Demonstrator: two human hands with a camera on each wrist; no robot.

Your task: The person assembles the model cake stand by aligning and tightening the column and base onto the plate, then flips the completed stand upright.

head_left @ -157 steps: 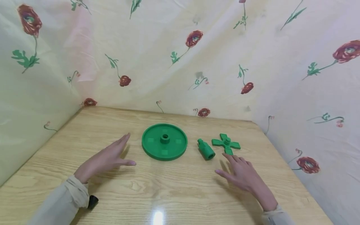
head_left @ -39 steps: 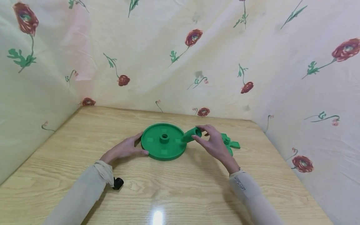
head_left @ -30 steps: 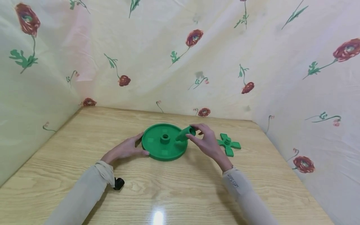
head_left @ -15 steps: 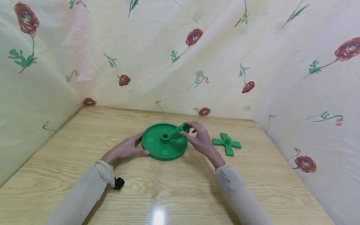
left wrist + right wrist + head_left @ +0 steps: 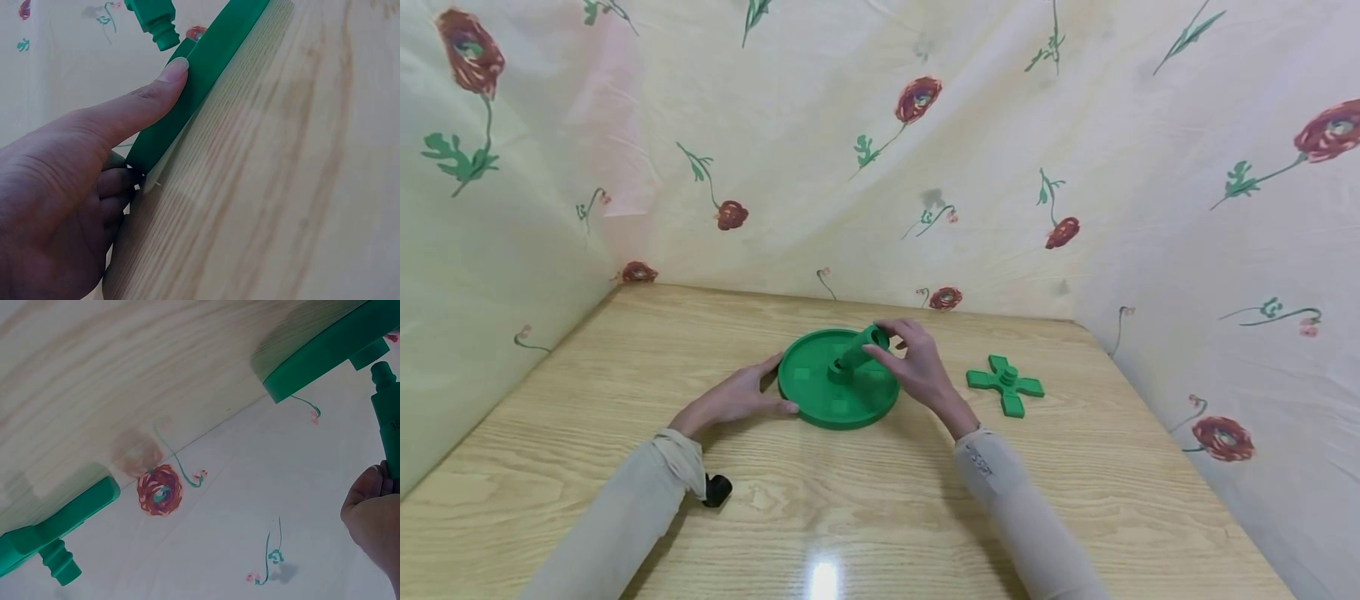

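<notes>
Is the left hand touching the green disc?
Touching. The left wrist view shows the left hand with its thumb pressed against the rim of the green disc.

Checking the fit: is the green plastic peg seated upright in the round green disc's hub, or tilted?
Tilted. The green plastic peg leans right from the round green disc's hub, pinched by the right hand.

The wooden desk (image 5: pixel 880 508) carries a green disc (image 5: pixel 811 398) at centre and a green cross piece (image 5: pixel 1004 385) to its right.
</notes>
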